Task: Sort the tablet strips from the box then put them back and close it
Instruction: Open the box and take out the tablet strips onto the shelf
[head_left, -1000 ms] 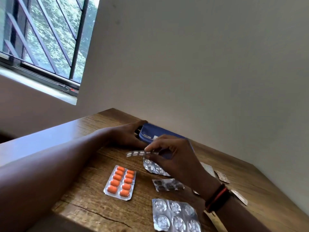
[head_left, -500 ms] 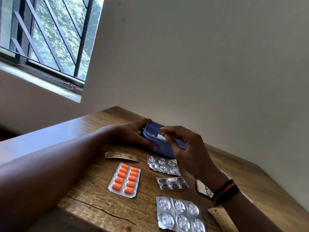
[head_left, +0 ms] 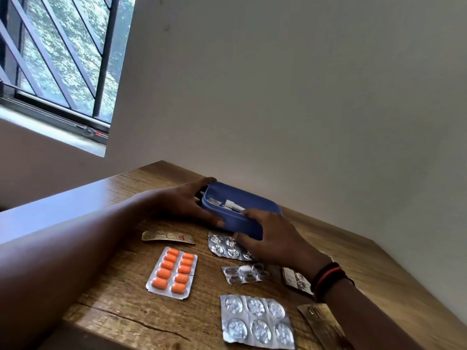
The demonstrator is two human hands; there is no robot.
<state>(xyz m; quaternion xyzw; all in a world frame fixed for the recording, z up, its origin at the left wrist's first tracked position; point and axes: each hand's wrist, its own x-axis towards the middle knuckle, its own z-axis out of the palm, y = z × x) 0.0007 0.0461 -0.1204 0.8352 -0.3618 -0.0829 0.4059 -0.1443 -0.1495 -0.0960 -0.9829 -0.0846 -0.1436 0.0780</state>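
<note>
Now, step in hand: by my judgement the strips are being taken out for sorting. Several lie on the table, and the blue round-cornered plastic box [head_left: 249, 224] has more packets inside.
Box: sits open at the far middle of the brown wood-grain table [head_left: 113, 311], close to the wall. No lid is visible.
Left hand [head_left: 182, 205]: grasps the box's left end, with the thumb along the near wall and the fingers round the far side.
Right hand [head_left: 273, 236]: its fingers bend over the near rim with the tips down inside. Whether they pinch a strip or only the wall, I cannot tell.
Next move: probably lifting one thin strip clear of the rim while the left hand steadies the box. The flat foil needs a fingertip pinch at its edge.
Orange-tablet foil strip [head_left: 173, 272]: two rows of glossy oblong pills on a silver backing, lying near left.
Narrow gold foil strip [head_left: 168, 237]: slightly curled, just beyond the orange one.
Crinkled silver round-blister strip [head_left: 222, 246]: lies just in front of the box, partly under the right hand.
Small dark-pocketed silver strip [head_left: 242, 274]: lies in the middle and looks mostly emptied.
Large silver six-blister sheet [head_left: 256, 320]: lies nearest, with embossed round domes.
Printed strip by the wrist [head_left: 295, 280]: partly hidden by the right wrist.
Dull gold strip at the near right [head_left: 321, 322]: flat and partly cut off by the arm.
</note>
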